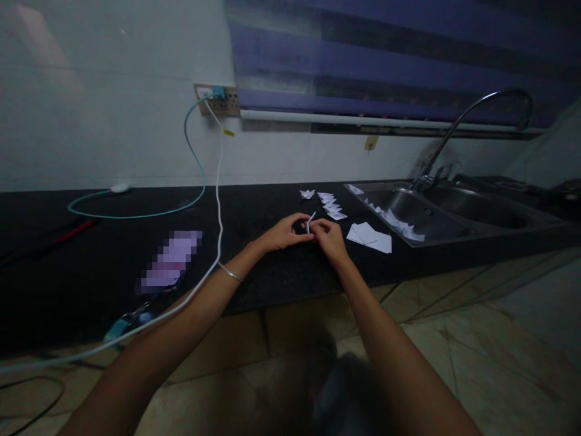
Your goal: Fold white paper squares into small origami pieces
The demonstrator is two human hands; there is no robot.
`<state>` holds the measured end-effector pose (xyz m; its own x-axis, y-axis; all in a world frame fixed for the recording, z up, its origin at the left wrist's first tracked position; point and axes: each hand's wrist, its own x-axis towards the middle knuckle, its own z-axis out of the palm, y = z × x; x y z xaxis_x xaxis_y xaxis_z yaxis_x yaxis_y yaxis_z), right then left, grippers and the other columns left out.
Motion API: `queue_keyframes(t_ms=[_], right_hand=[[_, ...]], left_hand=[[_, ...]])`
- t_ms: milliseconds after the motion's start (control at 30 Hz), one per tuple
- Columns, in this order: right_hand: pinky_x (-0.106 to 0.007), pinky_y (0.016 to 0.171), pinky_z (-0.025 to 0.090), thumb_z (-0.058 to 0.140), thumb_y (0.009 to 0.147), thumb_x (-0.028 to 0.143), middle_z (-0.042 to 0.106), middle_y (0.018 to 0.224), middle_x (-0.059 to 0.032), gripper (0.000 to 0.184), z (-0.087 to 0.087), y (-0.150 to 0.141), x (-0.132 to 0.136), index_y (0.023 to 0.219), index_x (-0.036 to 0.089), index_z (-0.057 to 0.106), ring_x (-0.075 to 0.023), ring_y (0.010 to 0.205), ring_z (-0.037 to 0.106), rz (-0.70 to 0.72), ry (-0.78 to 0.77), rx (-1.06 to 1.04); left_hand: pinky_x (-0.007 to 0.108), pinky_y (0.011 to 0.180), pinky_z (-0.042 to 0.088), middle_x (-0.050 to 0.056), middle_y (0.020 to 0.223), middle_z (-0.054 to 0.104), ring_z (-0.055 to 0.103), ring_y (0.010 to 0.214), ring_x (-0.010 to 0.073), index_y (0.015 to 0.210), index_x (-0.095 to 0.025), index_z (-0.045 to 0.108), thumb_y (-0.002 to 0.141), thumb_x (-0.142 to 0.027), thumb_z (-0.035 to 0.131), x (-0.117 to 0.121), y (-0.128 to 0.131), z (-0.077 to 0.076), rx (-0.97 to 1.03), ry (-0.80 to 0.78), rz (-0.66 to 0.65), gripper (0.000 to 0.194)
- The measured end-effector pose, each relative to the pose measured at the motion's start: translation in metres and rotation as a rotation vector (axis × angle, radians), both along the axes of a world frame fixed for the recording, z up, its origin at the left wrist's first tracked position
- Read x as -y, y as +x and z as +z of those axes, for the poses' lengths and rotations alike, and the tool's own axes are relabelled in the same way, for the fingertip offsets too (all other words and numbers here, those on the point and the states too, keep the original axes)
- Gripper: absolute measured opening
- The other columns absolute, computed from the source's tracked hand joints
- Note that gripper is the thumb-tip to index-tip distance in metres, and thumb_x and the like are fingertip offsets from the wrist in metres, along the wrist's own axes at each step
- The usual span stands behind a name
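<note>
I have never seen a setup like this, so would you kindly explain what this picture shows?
There is no machine here: the single picture comes from a camera worn on a person's head, looking forward and down. The left hand and right hand together hold a small folded piece of paper above a dark countertop. Beyond them lies a row of folded paper shapes; to the right is flat white paper. More folded pieces line the sink's left side.
</note>
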<state>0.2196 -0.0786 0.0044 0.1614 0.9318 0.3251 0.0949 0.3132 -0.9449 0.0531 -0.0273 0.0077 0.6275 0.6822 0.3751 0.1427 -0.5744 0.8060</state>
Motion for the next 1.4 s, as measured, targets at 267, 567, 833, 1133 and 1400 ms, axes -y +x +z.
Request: queue_keyframes(t_ms=[267, 567, 833, 1133, 1400], right_hand=[[-0.027, 0.058, 0.043, 0.068, 0.073, 0.04, 0.072, 0.072, -0.0048, 0.026, -0.001, 0.0, 0.0, 0.075, 0.015, 0.072, -0.0169, 0.062, 0.061, -0.009, 0.006, 0.036], [-0.028, 0.057, 0.043, 0.071, 0.074, 0.05, 0.072, 0.071, -0.0057, 0.035, -0.004, 0.002, -0.001, 0.079, 0.015, 0.072, -0.0168, 0.06, 0.061, 0.016, 0.014, 0.061], [-0.027, 0.054, 0.042, 0.076, 0.067, 0.047, 0.063, 0.056, -0.0003, 0.033, 0.0, -0.001, 0.001, 0.076, 0.016, 0.069, -0.0137, 0.051, 0.056, 0.039, -0.056, -0.012], [-0.026, 0.054, 0.04, 0.078, 0.065, 0.051, 0.063, 0.056, -0.0001, 0.037, 0.004, -0.002, 0.004, 0.074, 0.016, 0.068, -0.0128, 0.052, 0.054, 0.057, -0.063, -0.043], [-0.027, 0.057, 0.043, 0.072, 0.071, 0.046, 0.065, 0.06, -0.0006, 0.032, -0.001, 0.001, 0.002, 0.081, 0.016, 0.07, -0.0148, 0.055, 0.058, 0.067, -0.035, 0.033]], left_hand=[[0.024, 0.062, 0.041, 0.008, 0.113, 0.063, 0.053, 0.075, 0.011, 0.124, -0.016, 0.06, 0.078, -0.039, 0.079, 0.002, 0.0, 0.003, -0.014, 0.017, 0.019, 0.055], [0.025, 0.063, 0.042, 0.007, 0.112, 0.064, 0.055, 0.075, 0.0116, 0.124, -0.017, 0.063, 0.077, -0.041, 0.08, -0.002, -0.001, -0.001, -0.019, 0.023, 0.023, 0.055], [0.037, 0.094, 0.049, 0.01, 0.111, 0.07, 0.063, 0.103, 0.0212, 0.117, -0.013, 0.067, 0.084, -0.045, 0.073, -0.009, 0.001, -0.003, 0.078, -0.066, -0.031, 0.046], [0.04, 0.096, 0.05, 0.011, 0.113, 0.072, 0.066, 0.104, 0.0216, 0.116, -0.013, 0.069, 0.085, -0.042, 0.072, -0.01, -0.005, 0.0, 0.075, -0.021, -0.055, 0.042], [0.04, 0.099, 0.049, 0.01, 0.115, 0.073, 0.066, 0.107, 0.0216, 0.115, -0.015, 0.071, 0.086, -0.041, 0.072, -0.012, -0.01, 0.003, 0.049, 0.002, -0.017, 0.039]])
